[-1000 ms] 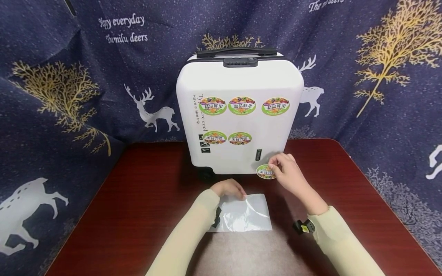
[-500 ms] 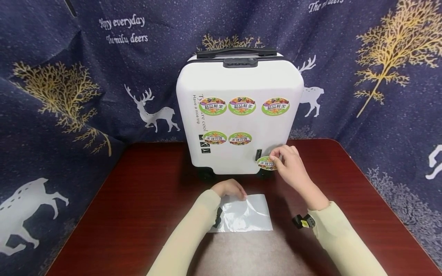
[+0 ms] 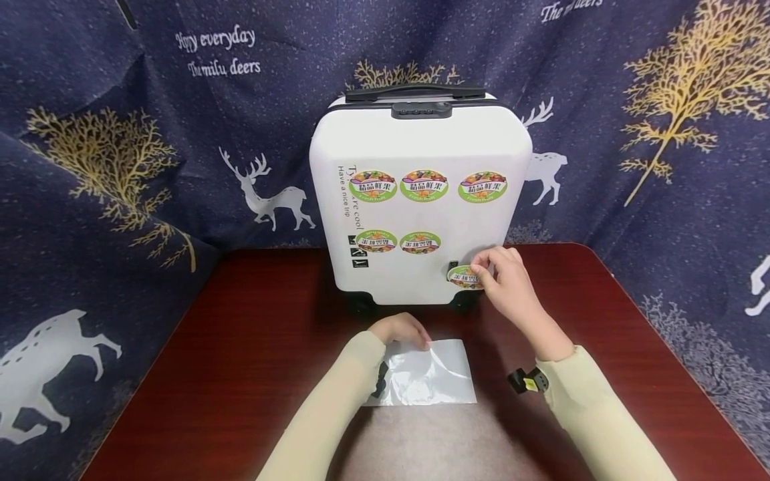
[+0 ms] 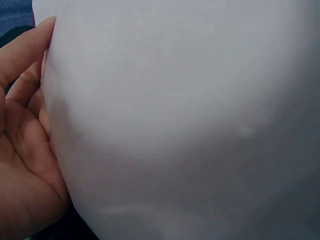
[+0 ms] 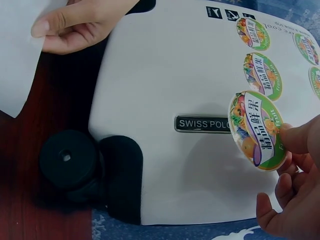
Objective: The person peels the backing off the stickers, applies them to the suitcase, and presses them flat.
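Note:
My right hand (image 3: 506, 280) pinches an oval fruit sticker (image 5: 256, 131) by its edge, thumb on the printed face. The sticker hangs in front of the lower right of a white suitcase (image 3: 415, 214), overlapping its SWISS POLO badge (image 5: 202, 123) in the right wrist view. Below, my left hand (image 3: 402, 330) pinches the upper edge of a glossy white sheet (image 3: 430, 374); the sheet fills most of the left wrist view. On the suitcase front are several like stickers, three in an upper row, including one fruit sticker (image 3: 483, 186) at right, and two lower down.
The suitcase stands on a dark red table (image 3: 265, 347), against a blue curtain (image 3: 252, 120) printed with deer and trees. Black wheels (image 5: 70, 159) show at its base, and a black handle (image 3: 415, 92) tops it. Black wrist cameras sit at both sleeves.
My right hand has risen with the sticker from near the suitcase's bottom edge to beside the badge. My left hand stays on the sheet.

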Demonstrator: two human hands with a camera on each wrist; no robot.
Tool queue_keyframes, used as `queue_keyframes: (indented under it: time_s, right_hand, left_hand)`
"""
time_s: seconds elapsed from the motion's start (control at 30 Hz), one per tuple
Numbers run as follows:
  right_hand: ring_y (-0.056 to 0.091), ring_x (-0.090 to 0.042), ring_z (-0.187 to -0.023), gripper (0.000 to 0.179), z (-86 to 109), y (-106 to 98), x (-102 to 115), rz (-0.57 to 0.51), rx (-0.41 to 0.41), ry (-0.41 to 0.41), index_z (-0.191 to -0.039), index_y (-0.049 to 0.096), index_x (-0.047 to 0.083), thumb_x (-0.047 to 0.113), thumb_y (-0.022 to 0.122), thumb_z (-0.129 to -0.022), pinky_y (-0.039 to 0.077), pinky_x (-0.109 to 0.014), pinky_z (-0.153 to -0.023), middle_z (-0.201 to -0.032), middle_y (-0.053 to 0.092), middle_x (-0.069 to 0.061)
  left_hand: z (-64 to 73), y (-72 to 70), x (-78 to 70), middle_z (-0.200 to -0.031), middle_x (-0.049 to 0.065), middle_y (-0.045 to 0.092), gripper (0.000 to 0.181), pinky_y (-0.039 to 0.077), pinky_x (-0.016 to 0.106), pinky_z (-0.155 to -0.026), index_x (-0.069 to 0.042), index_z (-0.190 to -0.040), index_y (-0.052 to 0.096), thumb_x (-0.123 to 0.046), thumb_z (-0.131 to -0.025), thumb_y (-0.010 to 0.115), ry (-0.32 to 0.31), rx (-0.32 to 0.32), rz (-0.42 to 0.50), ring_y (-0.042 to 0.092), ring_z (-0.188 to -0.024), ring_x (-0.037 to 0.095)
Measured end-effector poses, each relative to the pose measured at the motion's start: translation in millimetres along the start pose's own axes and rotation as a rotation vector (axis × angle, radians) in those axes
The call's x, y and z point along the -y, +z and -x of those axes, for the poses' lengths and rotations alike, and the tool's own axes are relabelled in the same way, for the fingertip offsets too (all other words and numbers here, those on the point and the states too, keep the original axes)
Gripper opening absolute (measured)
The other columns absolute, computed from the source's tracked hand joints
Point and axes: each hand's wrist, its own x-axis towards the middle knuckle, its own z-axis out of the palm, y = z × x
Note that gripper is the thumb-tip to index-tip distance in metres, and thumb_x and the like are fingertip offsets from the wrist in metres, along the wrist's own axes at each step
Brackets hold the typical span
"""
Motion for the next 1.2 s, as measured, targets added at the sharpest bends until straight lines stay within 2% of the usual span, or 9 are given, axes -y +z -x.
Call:
queue_keyframes:
  time_s: [0.4,0.63,0.77,1.07,1.2]
  right_hand:
    - [0.043,-0.027,-0.086,0.006,-10.8,-3.2,0.9,-0.001,0.002,0.008,-0.09,0.066,-0.003,0.0,0.071,-0.091,0.033,-0.032,-0.073,-0.086,0.063,-0.018]
    - [0.043,-0.028,-0.086,0.006,-17.3,-4.1,1.1,-0.001,-0.026,-0.01,-0.089,0.068,-0.004,0.0,0.072,-0.09,0.032,-0.029,-0.074,-0.087,0.065,-0.019]
    - [0.043,-0.03,-0.086,0.006,-20.4,-3.6,0.5,0.003,-0.04,-0.022,-0.089,0.069,-0.005,0.0,0.072,-0.089,0.031,-0.032,-0.075,-0.086,0.064,-0.02]
    - [0.041,-0.03,-0.083,0.008,-26.2,-2.0,1.4,0.017,-0.118,-0.045,-0.089,0.071,-0.006,0.001,0.074,-0.088,0.029,-0.035,-0.074,-0.084,0.062,-0.02]
    - [0.042,-0.03,-0.083,0.009,-26.8,0.1,1.4,0.035,-0.164,-0.061,-0.089,0.072,-0.006,0.002,0.075,-0.088,0.029,-0.036,-0.073,-0.083,0.063,-0.019]
  left_hand:
    - [2.0,-1.0,-2.5,-0.124,0.009,0.073,0.023,0.048,0.038,-0.109,-0.006,-0.11,0.079,-0.016,-0.09,0.074,-0.008,0.012,-0.008,0.061,-0.111,0.019]
    - [4.4,-1.1,-2.8,-0.121,0.01,0.074,0.024,0.049,0.032,-0.104,-0.004,-0.11,0.078,-0.016,-0.089,0.073,-0.005,0.012,-0.003,0.061,-0.104,0.016]
    - [4.8,-0.8,-2.9,-0.121,0.01,0.074,0.024,0.049,0.03,-0.102,-0.003,-0.11,0.078,-0.015,-0.089,0.073,0.001,0.011,0.002,0.061,-0.102,0.015]
    - [3.6,-1.5,-2.5,-0.122,0.011,0.074,0.025,0.049,0.029,-0.102,-0.004,-0.11,0.078,-0.016,-0.089,0.073,0.005,0.015,-0.007,0.061,-0.105,0.016]
    - [3.5,-1.1,-2.5,-0.122,0.01,0.074,0.024,0.049,0.033,-0.104,-0.005,-0.11,0.079,-0.016,-0.089,0.073,0.001,0.013,0.0,0.062,-0.106,0.018]
